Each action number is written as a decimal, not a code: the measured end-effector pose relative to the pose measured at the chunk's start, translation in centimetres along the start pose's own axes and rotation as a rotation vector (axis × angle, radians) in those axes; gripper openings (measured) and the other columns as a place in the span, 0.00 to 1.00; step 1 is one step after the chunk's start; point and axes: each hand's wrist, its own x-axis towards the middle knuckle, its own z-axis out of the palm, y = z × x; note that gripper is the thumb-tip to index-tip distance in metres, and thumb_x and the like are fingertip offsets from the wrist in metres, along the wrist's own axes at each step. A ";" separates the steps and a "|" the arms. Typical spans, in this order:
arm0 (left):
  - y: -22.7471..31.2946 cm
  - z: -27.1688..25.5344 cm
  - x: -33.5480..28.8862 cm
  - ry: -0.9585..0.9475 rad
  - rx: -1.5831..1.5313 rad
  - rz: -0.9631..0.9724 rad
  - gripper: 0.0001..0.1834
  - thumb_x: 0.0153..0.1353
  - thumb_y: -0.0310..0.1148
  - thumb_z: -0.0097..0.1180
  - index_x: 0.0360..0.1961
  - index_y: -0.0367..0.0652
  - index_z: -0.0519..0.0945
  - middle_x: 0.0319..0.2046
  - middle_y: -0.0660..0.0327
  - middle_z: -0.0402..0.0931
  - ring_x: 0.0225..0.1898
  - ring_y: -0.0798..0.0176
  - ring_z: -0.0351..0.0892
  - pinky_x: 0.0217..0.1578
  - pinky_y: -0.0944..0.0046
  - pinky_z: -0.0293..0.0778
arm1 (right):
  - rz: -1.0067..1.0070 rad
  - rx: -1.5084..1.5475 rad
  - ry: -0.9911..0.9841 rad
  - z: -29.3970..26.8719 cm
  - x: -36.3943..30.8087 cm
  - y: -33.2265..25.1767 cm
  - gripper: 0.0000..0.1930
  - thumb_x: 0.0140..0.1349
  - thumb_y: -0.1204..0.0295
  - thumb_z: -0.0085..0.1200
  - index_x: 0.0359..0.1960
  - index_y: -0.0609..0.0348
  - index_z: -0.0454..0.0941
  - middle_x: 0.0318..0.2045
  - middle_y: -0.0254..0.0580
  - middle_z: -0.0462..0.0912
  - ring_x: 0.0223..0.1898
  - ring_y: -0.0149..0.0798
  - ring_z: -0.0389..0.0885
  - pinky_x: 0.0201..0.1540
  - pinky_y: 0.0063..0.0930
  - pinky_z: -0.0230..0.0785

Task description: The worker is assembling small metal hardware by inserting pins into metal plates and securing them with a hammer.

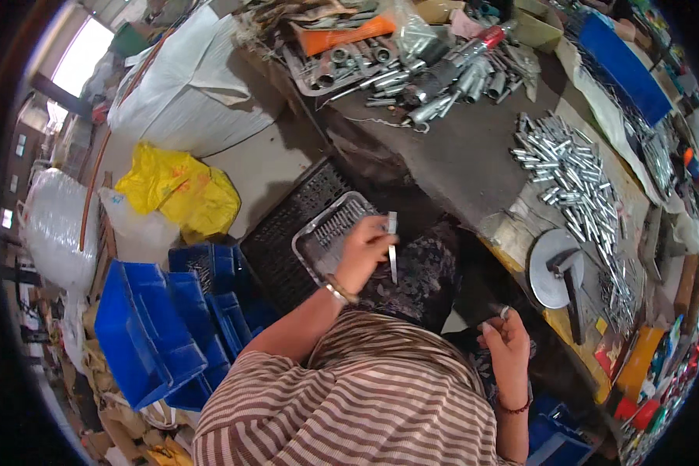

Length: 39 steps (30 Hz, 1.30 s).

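Note:
My left hand [360, 256] is closed round a slim silver metal rod [393, 268] with a wider upper end, held upright above my lap. Just left of that hand is a metal tray [303, 247] with rows of small metal pieces [340, 220], resting on a black plastic crate [276, 268]. My right hand [508, 346] is near the bench edge, fingers curled and thumb pressed in. Something small and shiny [505, 312] shows at its fingers; whether it is a ring or a held part I cannot tell.
The workbench [450, 155] carries a pile of short metal tubes [571, 175], a round metal disc with a dark handle [547, 268], and sockets with an orange-wrapped bundle [342, 35] at the far end. Blue bins [144, 334], a yellow bag [179, 190] and white sacks [190, 93] stand left.

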 end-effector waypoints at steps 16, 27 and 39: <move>-27.9 -20.2 7.1 0.557 0.643 -0.295 0.14 0.63 0.21 0.64 0.48 0.44 0.78 0.30 0.53 0.84 0.20 0.59 0.80 0.19 0.56 0.74 | 0.023 -0.058 -0.083 1.8 1.4 1.4 0.11 0.71 0.80 0.55 0.53 0.67 0.78 0.36 0.37 0.85 0.34 0.25 0.81 0.40 0.23 0.77; -20.1 -18.4 5.5 0.543 0.788 -0.055 0.15 0.67 0.29 0.57 0.53 0.38 0.83 0.48 0.47 0.87 0.52 0.46 0.86 0.54 0.49 0.80 | -0.109 -0.125 -0.103 1.6 2.3 4.7 0.13 0.69 0.74 0.62 0.51 0.67 0.79 0.33 0.44 0.85 0.33 0.28 0.80 0.38 0.28 0.74; 15.8 14.5 5.6 -0.368 0.500 0.815 0.12 0.63 0.25 0.65 0.48 0.40 0.83 0.40 0.59 0.83 0.37 0.64 0.83 0.40 0.63 0.79 | -0.168 -0.173 -0.070 -0.2 0.6 1.5 0.08 0.70 0.74 0.60 0.46 0.64 0.79 0.30 0.40 0.81 0.32 0.29 0.72 0.38 0.27 0.71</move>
